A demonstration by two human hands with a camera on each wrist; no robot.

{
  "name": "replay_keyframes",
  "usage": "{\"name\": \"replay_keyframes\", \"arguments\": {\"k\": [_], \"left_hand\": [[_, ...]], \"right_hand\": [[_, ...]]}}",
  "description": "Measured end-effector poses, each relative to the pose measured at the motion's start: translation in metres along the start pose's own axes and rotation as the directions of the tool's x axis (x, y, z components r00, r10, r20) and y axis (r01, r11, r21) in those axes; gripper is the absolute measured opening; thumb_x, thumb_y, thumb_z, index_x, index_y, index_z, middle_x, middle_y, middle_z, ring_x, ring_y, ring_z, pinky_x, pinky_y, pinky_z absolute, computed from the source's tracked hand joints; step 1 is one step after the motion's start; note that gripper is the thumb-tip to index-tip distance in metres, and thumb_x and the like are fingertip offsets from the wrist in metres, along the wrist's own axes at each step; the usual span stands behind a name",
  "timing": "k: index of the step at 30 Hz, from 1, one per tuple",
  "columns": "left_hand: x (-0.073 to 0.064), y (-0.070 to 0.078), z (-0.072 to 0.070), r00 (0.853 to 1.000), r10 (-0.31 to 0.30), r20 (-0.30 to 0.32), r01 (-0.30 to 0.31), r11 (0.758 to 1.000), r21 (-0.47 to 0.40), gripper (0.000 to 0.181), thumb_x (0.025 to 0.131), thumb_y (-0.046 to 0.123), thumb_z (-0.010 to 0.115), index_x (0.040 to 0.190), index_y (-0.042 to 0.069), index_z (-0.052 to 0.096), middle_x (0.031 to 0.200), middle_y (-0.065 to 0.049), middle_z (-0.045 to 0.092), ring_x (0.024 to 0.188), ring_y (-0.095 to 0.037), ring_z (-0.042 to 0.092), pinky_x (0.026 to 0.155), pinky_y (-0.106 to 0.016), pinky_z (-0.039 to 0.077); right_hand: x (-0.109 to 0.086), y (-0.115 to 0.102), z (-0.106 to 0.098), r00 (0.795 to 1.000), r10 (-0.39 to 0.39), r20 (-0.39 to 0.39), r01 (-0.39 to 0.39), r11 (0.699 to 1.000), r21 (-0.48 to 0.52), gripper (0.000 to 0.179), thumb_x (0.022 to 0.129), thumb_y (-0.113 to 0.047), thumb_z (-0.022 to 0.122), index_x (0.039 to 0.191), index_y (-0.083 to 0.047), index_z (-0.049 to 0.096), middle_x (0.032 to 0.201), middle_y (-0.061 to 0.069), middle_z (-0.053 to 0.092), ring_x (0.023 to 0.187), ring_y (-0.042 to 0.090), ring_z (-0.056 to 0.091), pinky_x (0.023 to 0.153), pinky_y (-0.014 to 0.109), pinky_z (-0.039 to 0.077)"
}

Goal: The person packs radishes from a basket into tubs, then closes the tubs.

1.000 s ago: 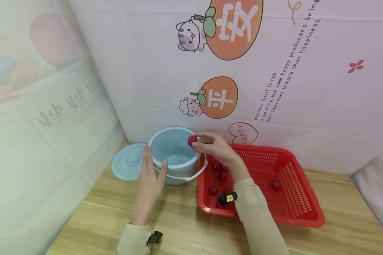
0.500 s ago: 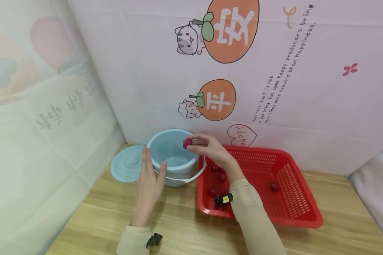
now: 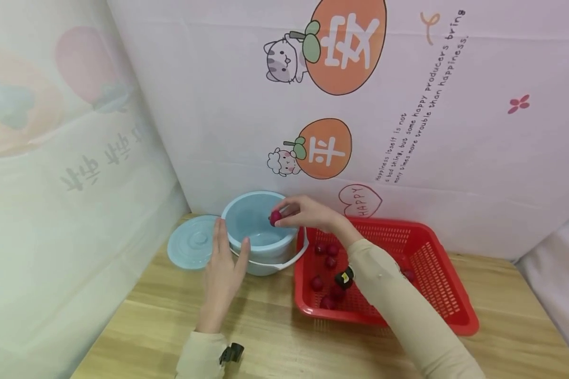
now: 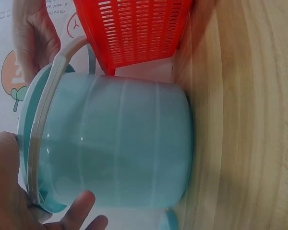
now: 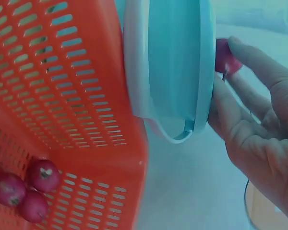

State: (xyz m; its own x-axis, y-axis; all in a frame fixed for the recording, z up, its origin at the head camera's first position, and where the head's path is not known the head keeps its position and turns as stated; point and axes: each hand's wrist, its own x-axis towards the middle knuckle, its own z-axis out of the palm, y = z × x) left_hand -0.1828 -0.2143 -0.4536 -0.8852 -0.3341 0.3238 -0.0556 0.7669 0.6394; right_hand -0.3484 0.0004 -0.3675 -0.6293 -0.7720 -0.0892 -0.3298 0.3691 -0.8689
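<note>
My right hand (image 3: 310,213) pinches a small round magenta-red radish (image 3: 275,217) between thumb and fingers over the opening of a light blue bucket (image 4: 115,143). In the right wrist view the pinched radish (image 5: 226,56) is beside the bucket's rim (image 5: 205,62), its lower side partly hidden. My left hand (image 3: 222,276) is at the bucket's left front, fingers straight and thumb spread, close by the rim. The white carrying handle (image 3: 291,260) hangs down at the front. Several more radishes (image 3: 316,283) lie in a red perforated basket (image 3: 455,329) to the right.
A round light blue lid (image 3: 189,242) lies on the wooden table (image 3: 151,316) left of the bucket. The basket stands close against the bucket's right side. Printed white cloth (image 3: 208,105) hangs behind and at the left.
My right hand has moved slightly left and down with the radish, from the bucket's right rim to over its opening. The right forearm has swung outward. My left hand stays in place.
</note>
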Motion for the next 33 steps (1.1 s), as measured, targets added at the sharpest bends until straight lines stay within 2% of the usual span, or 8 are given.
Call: {"name": "replay_keyframes", "arguments": {"k": [4, 6, 12, 18, 21, 27, 33], "left_hand": [[0.001, 0.001, -0.002, 1.0, -0.022, 0.001, 0.022, 1.0, 0.013, 0.087, 0.106, 0.07, 0.038, 0.172, 0.019, 0.011, 0.177, 0.005, 0.011, 0.056, -0.028, 0.056, 0.047, -0.035, 0.041], [0.002, 0.002, -0.002, 1.0, -0.027, -0.006, 0.027, 1.0, 0.013, 0.088, 0.105, 0.07, 0.039, 0.172, 0.019, 0.012, 0.177, 0.005, 0.014, 0.054, -0.027, 0.054, 0.047, -0.035, 0.04], [0.003, 0.001, -0.004, 0.999, -0.039, -0.004, 0.039, 0.999, 0.028, 0.088, 0.105, 0.071, 0.039, 0.172, 0.021, 0.012, 0.177, 0.007, 0.012, 0.056, -0.028, 0.055, 0.049, -0.035, 0.04], [0.003, 0.003, -0.002, 0.999, -0.039, 0.009, 0.039, 0.999, 0.032, 0.088, 0.104, 0.072, 0.036, 0.172, 0.023, 0.011, 0.177, 0.009, 0.011, 0.054, -0.027, 0.053, 0.048, -0.035, 0.039], [0.002, 0.001, -0.001, 0.999, -0.032, 0.003, 0.032, 0.999, 0.039, 0.088, 0.105, 0.071, 0.037, 0.172, 0.021, 0.011, 0.177, 0.007, 0.012, 0.06, -0.029, 0.058, 0.049, -0.035, 0.04], [0.004, 0.0, 0.0, 1.0, -0.018, -0.003, 0.018, 0.999, 0.036, 0.087, 0.106, 0.069, 0.038, 0.172, 0.019, 0.011, 0.177, 0.002, 0.014, 0.065, -0.031, 0.062, 0.048, -0.035, 0.041], [0.003, 0.001, -0.002, 1.0, -0.03, 0.006, 0.03, 0.999, 0.016, 0.088, 0.105, 0.069, 0.041, 0.172, 0.02, 0.013, 0.177, 0.006, 0.013, 0.074, -0.035, 0.067, 0.054, -0.04, 0.047]], "right_hand": [[0.006, -0.009, -0.001, 0.998, 0.048, 0.031, -0.046, 0.998, -0.052, 0.036, 0.096, -0.023, 0.079, 0.13, -0.014, 0.072, 0.124, 0.007, 0.073, 0.12, 0.024, 0.065, 0.096, 0.039, 0.057], [0.008, -0.012, -0.002, 0.997, 0.063, 0.048, -0.059, 0.995, -0.079, 0.036, 0.096, -0.024, 0.079, 0.13, -0.014, 0.072, 0.124, 0.006, 0.072, 0.119, 0.024, 0.065, 0.097, 0.039, 0.057], [0.016, -0.018, -0.003, 0.99, 0.092, 0.111, -0.076, 0.987, -0.14, 0.036, 0.096, -0.022, 0.078, 0.13, -0.012, 0.071, 0.121, 0.009, 0.073, 0.115, 0.024, 0.067, 0.1, 0.04, 0.055], [0.016, -0.027, -0.004, 0.982, 0.119, 0.144, -0.088, 0.975, -0.205, 0.033, 0.096, -0.017, 0.078, 0.128, -0.009, 0.072, 0.119, 0.01, 0.075, 0.114, 0.024, 0.068, 0.098, 0.038, 0.056], [0.017, -0.03, -0.003, 0.979, 0.129, 0.156, -0.093, 0.971, -0.22, 0.036, 0.096, -0.016, 0.078, 0.131, -0.009, 0.071, 0.123, 0.011, 0.074, 0.118, 0.025, 0.067, 0.1, 0.04, 0.055], [0.019, -0.029, -0.003, 0.973, 0.141, 0.183, -0.098, 0.969, -0.226, 0.058, 0.097, -0.027, 0.079, 0.15, -0.013, 0.06, 0.148, 0.018, 0.06, 0.14, 0.034, 0.055, 0.109, 0.047, 0.05], [0.02, -0.026, -0.004, 0.974, 0.146, 0.174, -0.112, 0.976, -0.189, 0.058, 0.096, -0.028, 0.08, 0.148, -0.013, 0.062, 0.148, 0.015, 0.061, 0.14, 0.031, 0.055, 0.107, 0.045, 0.051]]}}
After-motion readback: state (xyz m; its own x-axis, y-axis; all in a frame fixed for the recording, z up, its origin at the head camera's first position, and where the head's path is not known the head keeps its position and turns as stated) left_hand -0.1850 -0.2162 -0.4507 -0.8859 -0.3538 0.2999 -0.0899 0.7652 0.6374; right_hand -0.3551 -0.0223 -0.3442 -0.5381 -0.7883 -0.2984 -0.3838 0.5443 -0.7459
